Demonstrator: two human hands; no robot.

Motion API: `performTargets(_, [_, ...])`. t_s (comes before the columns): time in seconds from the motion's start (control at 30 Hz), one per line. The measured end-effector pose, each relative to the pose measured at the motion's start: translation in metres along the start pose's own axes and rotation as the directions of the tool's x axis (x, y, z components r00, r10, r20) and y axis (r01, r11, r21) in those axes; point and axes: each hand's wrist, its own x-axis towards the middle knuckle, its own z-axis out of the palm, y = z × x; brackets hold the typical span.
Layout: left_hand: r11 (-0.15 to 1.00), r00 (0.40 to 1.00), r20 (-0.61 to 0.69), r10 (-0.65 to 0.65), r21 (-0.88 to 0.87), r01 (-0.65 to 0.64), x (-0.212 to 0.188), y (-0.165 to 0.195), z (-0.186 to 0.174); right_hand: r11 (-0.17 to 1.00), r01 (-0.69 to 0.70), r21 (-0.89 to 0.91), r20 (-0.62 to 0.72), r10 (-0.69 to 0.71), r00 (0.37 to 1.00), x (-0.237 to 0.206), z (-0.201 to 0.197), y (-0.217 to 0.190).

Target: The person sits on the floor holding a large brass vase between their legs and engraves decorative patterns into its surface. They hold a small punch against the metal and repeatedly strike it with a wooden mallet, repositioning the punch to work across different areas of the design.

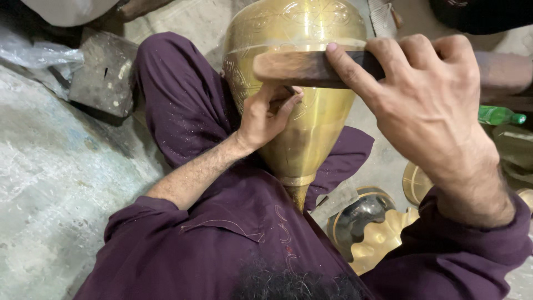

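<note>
Brass vessel [302, 111] over grey concrete floor [50, 189]; left hand [266, 114] pinches a chisel [291, 90], right hand [422, 94] grips a wooden block [300, 68].

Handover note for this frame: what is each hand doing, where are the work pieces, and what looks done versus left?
Left hand: pinches a thin chisel-like tool with its tip against the brass vessel.
Right hand: grips a dark wooden block, held level just above the tool.
Vessel: rests across the lap, narrow end toward the body.
Done: engraved patterns show on the upper body and along the left side by the tool.
Left: the lower tapered part looks plain and smooth.
Nearby: other brass pieces on the floor to the right, a green bottle beyond.
</note>
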Motion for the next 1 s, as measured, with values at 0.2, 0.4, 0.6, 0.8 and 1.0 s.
performTargets(0.2, [1.000,1.000,0.016,0.025,0.008,-0.025,0.001,-0.003,0.002,0.995,-0.042,0.085,-0.019,0.043,0.999,-0.003,-0.006,-0.004])
performTargets(0.4, [0.989,0.991,0.042,0.124,-0.086,-0.120,0.007,-0.006,-0.005,0.958,-0.185,0.220,-0.004,0.190,0.982,-0.035,0.015,-0.008])
performTargets(0.6, [0.909,0.965,-0.100,-0.242,-0.370,0.189,0.019,-0.024,-0.065,0.259,-0.576,0.776,0.296,0.656,0.694,-0.117,0.110,-0.048])
performTargets(0.8, [0.953,0.945,-0.133,-0.298,-0.094,0.288,0.016,-0.047,-0.133,-0.488,-0.652,0.580,0.774,0.580,0.255,-0.155,0.174,-0.178])
performTargets(1.0, [0.918,0.950,-0.218,-0.224,0.279,0.280,0.017,-0.048,-0.146,-0.572,-0.391,0.721,0.666,0.728,0.162,-0.135,0.161,-0.238])
